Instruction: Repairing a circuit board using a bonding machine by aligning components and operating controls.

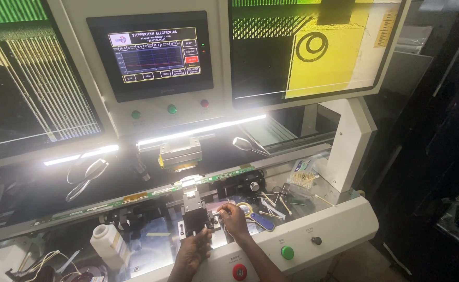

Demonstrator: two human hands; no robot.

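Observation:
My left hand [194,249] grips the lower front of a small black stage block [193,220] under the machine's metal press head [180,154]. My right hand [233,219] pinches a small silver knob on the block's right side. A long green circuit strip [135,197] runs left to right just behind the block, along the edge of a dark glass panel [46,188].
A white plastic bottle [107,245] stands at the front left. Scissors, tape roll and a blue-handled tool [263,221] lie right of my hands, with cotton swabs [303,180] behind. Green [287,253] and red [239,272] buttons sit on the front panel. Screens [159,55] stand above.

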